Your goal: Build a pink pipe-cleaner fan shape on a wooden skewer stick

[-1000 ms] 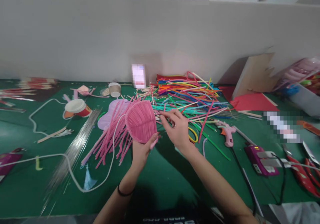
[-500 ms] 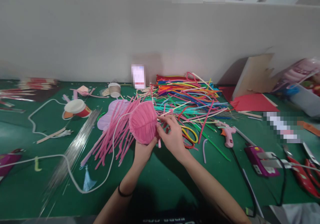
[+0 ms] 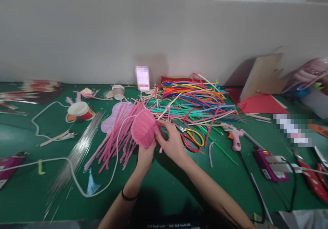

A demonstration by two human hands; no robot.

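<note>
My left hand (image 3: 145, 155) grips the lower edge of a pink leaf-shaped piece (image 3: 144, 128) made of woven pipe cleaners, held a little above the green table (image 3: 164, 181). My right hand (image 3: 172, 141) is closed on the piece's right side, its fingers pinching a pink pipe cleaner end there. A bundle of loose pink pipe cleaners (image 3: 116, 137) lies fanned out on the table just left of the piece.
A heap of coloured pipe cleaners (image 3: 192, 96) lies behind my hands. Scissors (image 3: 191, 138) with red and yellow handles, a pink glue gun (image 3: 234, 137) and a purple device (image 3: 270, 160) lie to the right. Paper cups (image 3: 79, 110), a white cord (image 3: 77, 181) and thin wires (image 3: 74, 154) lie left.
My right hand came back from the coloured heap to the pink piece's right side. The piece tilted and sank slightly, and the scissors became uncovered.
</note>
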